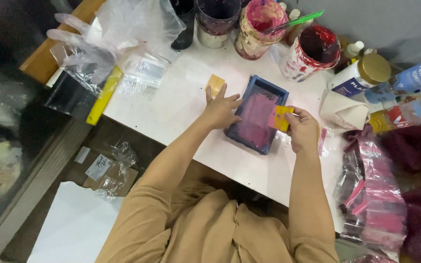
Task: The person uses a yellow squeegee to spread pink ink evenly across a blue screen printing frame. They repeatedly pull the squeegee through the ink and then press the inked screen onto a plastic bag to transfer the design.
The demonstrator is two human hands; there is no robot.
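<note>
A small blue rectangular frame [243, 134] smeared with pink paint lies on the white table [181, 102]. My left hand [219, 110] presses on its left edge and holds it steady, fingers spread. My right hand [302, 129] grips a yellow card scraper [280, 118] stained pink, its edge resting on the pink surface near the frame's right side. A second small yellow-tan card [215, 84] lies on the table just beyond my left hand's fingers.
Paint tubs stand at the back: a pink one [259, 30] with a green stick, a red one [310, 52], dark ones [216, 20]. Bottles [361, 75] and a white cloth [342, 112] crowd the right. Clear plastic bags [123, 44] lie left; pink-stained bags [373, 199] lie right.
</note>
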